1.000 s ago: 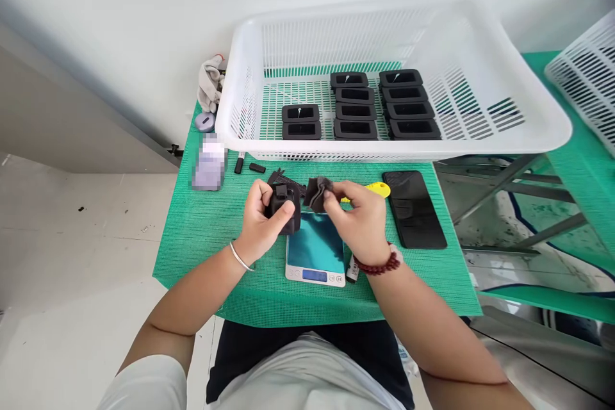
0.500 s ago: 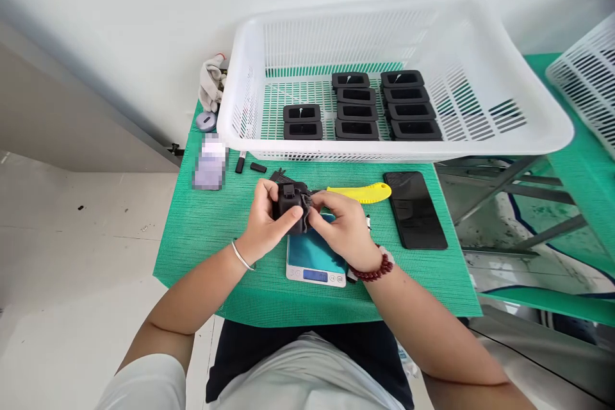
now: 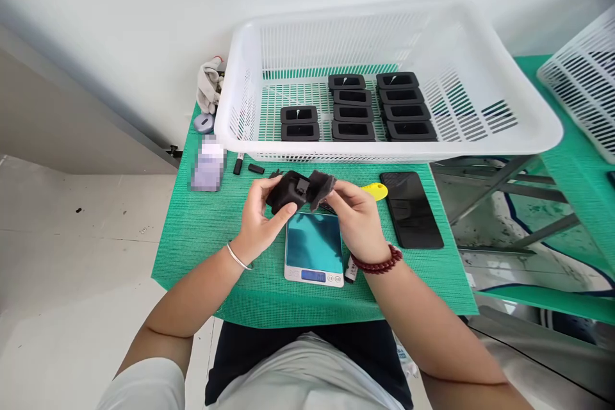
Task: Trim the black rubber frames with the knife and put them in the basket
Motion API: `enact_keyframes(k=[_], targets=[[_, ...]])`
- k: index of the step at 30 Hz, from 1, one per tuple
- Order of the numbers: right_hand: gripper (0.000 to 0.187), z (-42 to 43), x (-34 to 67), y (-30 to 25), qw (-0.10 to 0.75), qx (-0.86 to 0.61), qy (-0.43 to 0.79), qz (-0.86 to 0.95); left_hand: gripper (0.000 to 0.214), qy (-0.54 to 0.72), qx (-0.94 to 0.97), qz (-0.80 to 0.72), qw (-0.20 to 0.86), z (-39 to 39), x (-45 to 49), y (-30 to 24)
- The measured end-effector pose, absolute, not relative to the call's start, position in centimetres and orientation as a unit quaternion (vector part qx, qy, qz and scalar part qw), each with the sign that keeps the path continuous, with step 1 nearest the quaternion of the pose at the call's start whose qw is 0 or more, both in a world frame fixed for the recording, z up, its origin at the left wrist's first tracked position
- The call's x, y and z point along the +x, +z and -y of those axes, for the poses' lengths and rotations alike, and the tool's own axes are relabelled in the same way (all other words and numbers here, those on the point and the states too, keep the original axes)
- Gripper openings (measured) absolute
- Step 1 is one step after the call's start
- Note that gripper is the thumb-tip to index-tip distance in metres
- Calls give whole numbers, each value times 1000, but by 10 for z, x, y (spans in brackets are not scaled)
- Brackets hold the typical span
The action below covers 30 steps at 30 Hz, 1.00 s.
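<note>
In the head view my left hand (image 3: 258,210) grips a black box-shaped part (image 3: 288,192) with a small square piece on its side. My right hand (image 3: 354,210) pinches a dark, soft-looking foam piece (image 3: 319,189) at the part's right side; whether the two still touch I cannot tell. Below them lies a small digital scale (image 3: 314,243) with a shiny plate and a lit display. A yellow-handled knife (image 3: 376,191) shows partly behind my right hand. Under that wrist lies a marker (image 3: 351,269), partly hidden.
A large white plastic basket (image 3: 389,148) stands at the back, holding rows of black frame-shaped parts (image 3: 353,113). A black phone (image 3: 413,210) lies at the right. At the left are a marker cap (image 3: 256,168), a round grey case (image 3: 204,122) and gloves (image 3: 208,84).
My right hand has moved right, drawing the dark foam piece out from the black part. My left hand has tilted the part, and the scale's plate is now uncovered.
</note>
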State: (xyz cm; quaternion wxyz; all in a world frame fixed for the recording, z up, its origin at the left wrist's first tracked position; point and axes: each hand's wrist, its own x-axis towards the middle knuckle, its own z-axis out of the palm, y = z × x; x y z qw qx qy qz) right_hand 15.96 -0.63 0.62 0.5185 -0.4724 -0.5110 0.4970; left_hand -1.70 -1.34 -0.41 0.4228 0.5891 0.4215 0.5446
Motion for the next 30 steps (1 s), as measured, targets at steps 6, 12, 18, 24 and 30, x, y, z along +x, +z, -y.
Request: enact_keyframes(k=[6,12,18,24,30], targets=[[20,3,169,6,498,-437,555,502,40,530,653,-383,382,11,-26,-4],[16,4,171,10,456,-403,612,505,34,506,723,-375,285,8,-27,4],[13,5,167,12,390,-383,638,542,22,487,731,-428,212,9,-27,6],[9,8,166,12,362,-427,550,620,12,492,743,-411,193,9,-27,6],[8,14,156,15,421,-513,279,694,15,475,768,-417,103,9,-21,9]])
